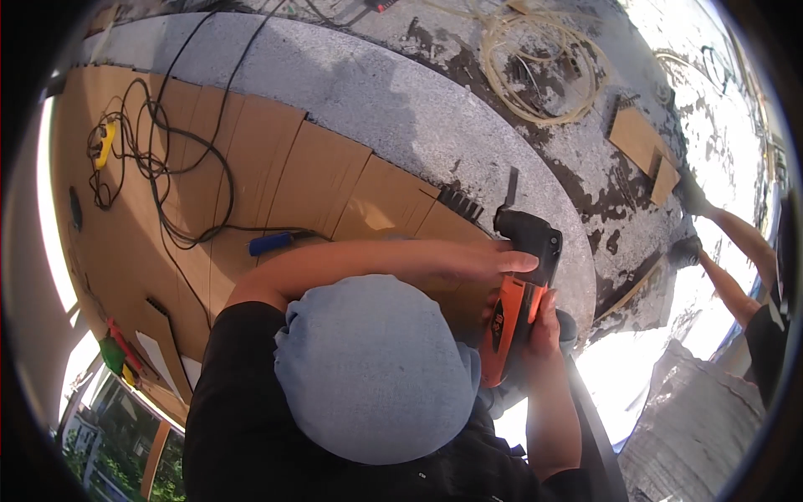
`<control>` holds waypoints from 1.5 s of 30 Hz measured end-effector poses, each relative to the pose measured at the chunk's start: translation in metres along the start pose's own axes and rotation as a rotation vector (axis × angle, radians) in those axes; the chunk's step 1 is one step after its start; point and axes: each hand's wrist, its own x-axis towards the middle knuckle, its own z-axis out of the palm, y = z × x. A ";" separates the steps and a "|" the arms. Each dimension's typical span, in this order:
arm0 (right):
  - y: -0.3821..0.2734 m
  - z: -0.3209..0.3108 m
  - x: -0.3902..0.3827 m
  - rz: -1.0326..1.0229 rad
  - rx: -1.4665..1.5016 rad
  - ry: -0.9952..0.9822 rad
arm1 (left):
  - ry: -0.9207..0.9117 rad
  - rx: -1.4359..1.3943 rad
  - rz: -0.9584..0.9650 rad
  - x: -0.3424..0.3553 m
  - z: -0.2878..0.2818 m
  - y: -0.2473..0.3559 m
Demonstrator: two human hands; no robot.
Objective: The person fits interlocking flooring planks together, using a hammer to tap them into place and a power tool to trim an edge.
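The head view shows the tool (pixel 497 347), orange with a black head, lying between the two hands, up off the boards (pixel 276 192) as far as one view can tell. Its long axis runs from just beside the cap (pixel 381 368) outward and a little to the right, the head at the far end bending back leftward. From there the blade (pixel 512 186), a narrow grey bar, points straight away from the body, seen against the pale curved strip (pixel 335 75) just past the boards' ragged edge. The dark comb (pixel 460 203) sits at that edge, left of the blade and apart from it.

The right hand (pixel 545 328) is nearer the orange body: its fingers are closed around it from the right, so the tool lies within that grip. The left hand (pixel 489 263) comes across from the left, its thumb lying over the black neck; its other fingers are mostly hidden, and I cannot tell how far they close.
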 end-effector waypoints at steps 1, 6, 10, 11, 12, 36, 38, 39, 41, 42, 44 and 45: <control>0.003 0.002 -0.006 -0.047 -0.001 0.020 | -0.009 -0.053 -0.029 -0.006 0.005 0.008; 0.011 0.027 0.003 -0.147 -0.031 0.158 | 0.232 -0.105 0.009 -0.008 0.023 0.004; 0.024 0.000 0.012 -0.074 0.004 0.209 | 0.080 -0.029 0.091 -0.010 0.005 -0.016; 0.018 0.008 0.009 -0.095 -0.149 0.205 | 0.119 -0.043 0.068 -0.010 0.000 -0.018; 0.008 0.016 0.001 -0.127 -0.314 0.234 | 0.123 -0.062 0.053 0.000 0.002 -0.023; 0.012 -0.033 -0.119 -0.182 0.493 0.034 | -0.220 -0.865 -0.161 0.010 -0.013 -0.047; 0.001 -0.018 -0.114 0.069 1.165 0.296 | -0.218 -0.927 -0.125 0.010 -0.017 -0.047; 0.006 -0.022 -0.112 0.065 1.029 0.385 | -0.216 -0.924 -0.128 0.012 -0.020 -0.046; 0.017 -0.027 -0.106 -0.269 0.279 0.249 | -0.201 -0.927 -0.133 0.014 -0.022 -0.046; 0.025 -0.022 -0.107 -0.436 0.015 0.207 | -0.174 -0.903 -0.107 0.016 -0.021 -0.047; 0.027 -0.011 -0.102 -0.598 -0.240 0.199 | -0.143 -0.900 -0.072 0.013 -0.022 -0.053; 0.024 -0.014 -0.096 -0.608 -0.279 0.153 | -0.171 -0.922 -0.089 0.015 -0.025 -0.059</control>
